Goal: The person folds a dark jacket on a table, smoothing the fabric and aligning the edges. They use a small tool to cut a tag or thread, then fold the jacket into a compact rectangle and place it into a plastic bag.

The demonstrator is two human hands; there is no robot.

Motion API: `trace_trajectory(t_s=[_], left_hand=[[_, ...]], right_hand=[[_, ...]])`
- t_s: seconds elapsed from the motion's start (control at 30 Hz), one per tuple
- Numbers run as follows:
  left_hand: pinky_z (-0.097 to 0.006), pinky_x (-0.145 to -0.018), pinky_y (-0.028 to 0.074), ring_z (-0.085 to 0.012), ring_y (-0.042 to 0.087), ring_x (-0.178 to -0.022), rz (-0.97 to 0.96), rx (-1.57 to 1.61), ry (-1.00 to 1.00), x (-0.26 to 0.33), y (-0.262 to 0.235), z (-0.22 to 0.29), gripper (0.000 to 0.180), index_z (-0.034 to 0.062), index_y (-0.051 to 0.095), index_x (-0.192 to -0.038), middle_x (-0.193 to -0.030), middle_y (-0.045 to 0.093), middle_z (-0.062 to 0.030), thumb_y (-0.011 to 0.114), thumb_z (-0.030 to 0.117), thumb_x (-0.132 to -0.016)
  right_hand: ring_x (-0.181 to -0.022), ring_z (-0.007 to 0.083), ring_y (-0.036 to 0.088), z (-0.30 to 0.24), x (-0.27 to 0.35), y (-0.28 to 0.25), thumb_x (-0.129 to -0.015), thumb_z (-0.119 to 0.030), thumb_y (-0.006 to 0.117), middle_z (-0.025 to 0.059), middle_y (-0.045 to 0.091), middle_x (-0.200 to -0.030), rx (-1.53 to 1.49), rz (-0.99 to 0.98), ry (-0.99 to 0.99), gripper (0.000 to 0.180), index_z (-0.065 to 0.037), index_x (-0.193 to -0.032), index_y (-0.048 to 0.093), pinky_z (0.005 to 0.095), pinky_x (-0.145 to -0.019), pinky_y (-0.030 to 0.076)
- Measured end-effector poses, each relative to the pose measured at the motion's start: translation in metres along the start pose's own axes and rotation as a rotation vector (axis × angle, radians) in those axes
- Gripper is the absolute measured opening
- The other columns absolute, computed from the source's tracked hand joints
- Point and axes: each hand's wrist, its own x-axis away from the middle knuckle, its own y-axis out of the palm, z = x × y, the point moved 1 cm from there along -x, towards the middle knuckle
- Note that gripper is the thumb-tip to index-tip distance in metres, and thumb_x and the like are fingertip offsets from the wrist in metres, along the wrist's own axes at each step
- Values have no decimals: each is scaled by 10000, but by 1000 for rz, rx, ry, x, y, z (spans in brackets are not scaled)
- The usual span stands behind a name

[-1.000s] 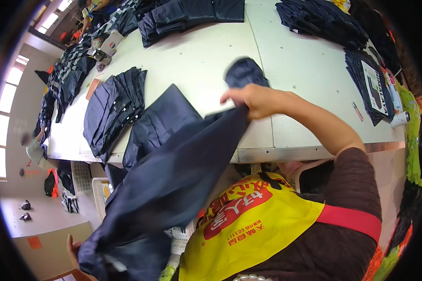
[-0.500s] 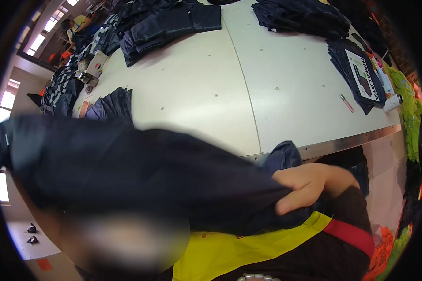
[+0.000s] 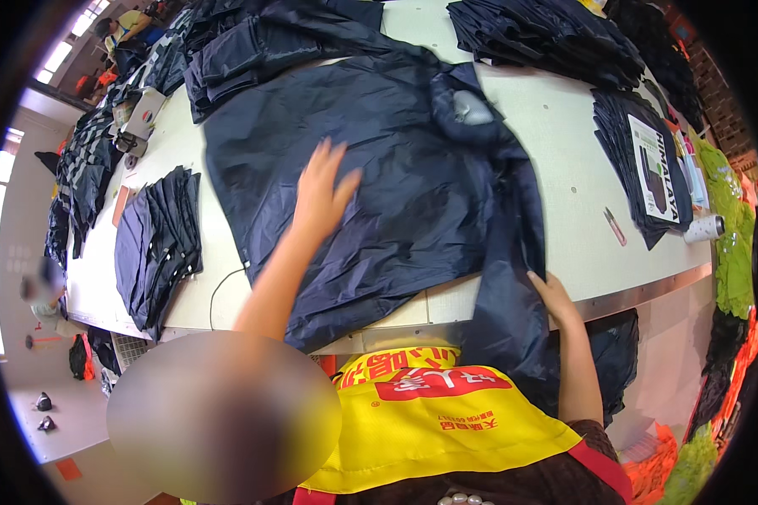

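Observation:
A dark navy jacket, thin and wrinkled, lies spread over the table, with its collar or hood part at the upper right. My left hand is over the middle of the jacket, fingers apart, holding nothing; whether the palm presses down is hard to tell. A sleeve hangs over the near table edge on the right. My right hand is at that sleeve's outer edge and pinches it, with some fingers hidden.
Stacks of folded dark garments stand at far left, far right and near left. A labelled dark pile, a thread cone and a small pink-handled tool are at right. Yellow-green cloth lies beyond. A person works far left.
The jacket, earlier a blurred bundle lifted before me, now lies spread across the table. My left hand has come into sight over it. My right hand has moved slightly down along the sleeve side.

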Motion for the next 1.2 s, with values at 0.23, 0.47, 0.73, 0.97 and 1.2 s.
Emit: trace_trajectory(t_s=[0.23,0.47,0.73,0.97,1.2], left_hand=[[-555,-1087,149,-335,213,-1386,-184,-543,-644,191,-14,-77,767,124,287,-1441,-1491,253,-173,540,533,-844],[-583,-1069,174,-307,226,-1386,-237,-560,-616,177,-52,-168,615,171,312,-1436,-1503,252,-127,464,465,-918],[-428,-883,433,-366,538,-1035,172,-361,-711,94,-64,-188,490,16,607,-1094,-1085,594,-198,574,446,-861],[-460,-810,461,-377,602,-925,159,-411,-949,13,-21,-244,494,85,626,-1015,-962,656,-163,602,532,-806],[-451,-731,475,-362,621,-871,194,-478,-919,49,-44,-284,409,81,596,-1027,-972,652,-161,548,459,-878]], right_hand=[[-846,451,572,2,-24,-56,-910,-258,515,314,587,-864,431,358,-148,347,83,-932,576,421,-742,448],[-844,358,594,3,8,-61,-858,-267,588,239,615,-840,598,-30,219,307,38,-876,616,404,-761,451],[-1115,369,516,-182,-51,25,-779,-334,697,216,562,-1187,537,552,-764,591,33,-1203,509,399,-933,414],[-946,359,621,-183,-189,24,-735,-413,727,246,632,-1005,703,446,-438,680,39,-1196,514,414,-800,486],[-881,260,633,-96,-221,-142,-819,-458,656,147,646,-999,-138,441,92,570,35,-1096,590,340,-781,490]])
